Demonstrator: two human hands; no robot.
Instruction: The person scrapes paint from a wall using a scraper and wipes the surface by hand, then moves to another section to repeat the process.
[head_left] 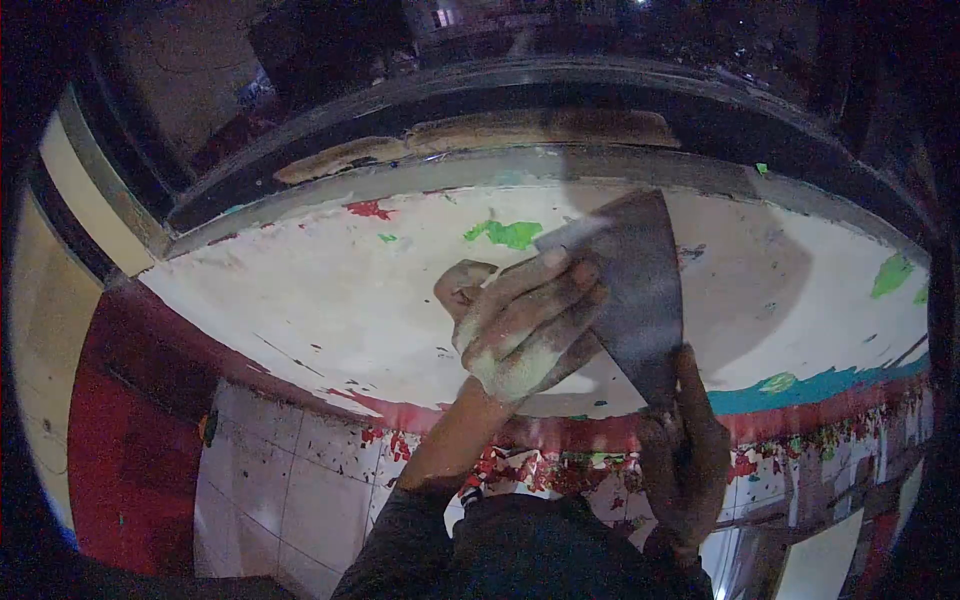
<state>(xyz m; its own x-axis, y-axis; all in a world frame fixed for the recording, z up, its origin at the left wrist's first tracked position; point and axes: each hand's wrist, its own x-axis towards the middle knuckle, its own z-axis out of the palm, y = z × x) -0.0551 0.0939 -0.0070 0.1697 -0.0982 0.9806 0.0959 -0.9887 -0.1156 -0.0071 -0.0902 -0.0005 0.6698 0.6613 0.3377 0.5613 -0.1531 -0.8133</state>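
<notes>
My right hand (690, 450) is closed round the lower end of a wide, dark, flat-bladed scraper (645, 290), whose blade points up and away from me. To its left, my left hand (525, 325), dusted with pale powder, has its fingers bent together against the blade's left side. A pale, narrow strip shows by its fingertips, too blurred to make out. Both hands are over a white-coated surface (350, 290) with a curved look, marked by green (505, 234) and red (368, 209) patches.
A grey ledge (400, 185) and dark framing run along the far side. The near edge has a red and teal band (820, 388). Red and green flakes (500, 470) lie on the tiled floor (260, 470) below. A dark red panel (140, 430) stands at left.
</notes>
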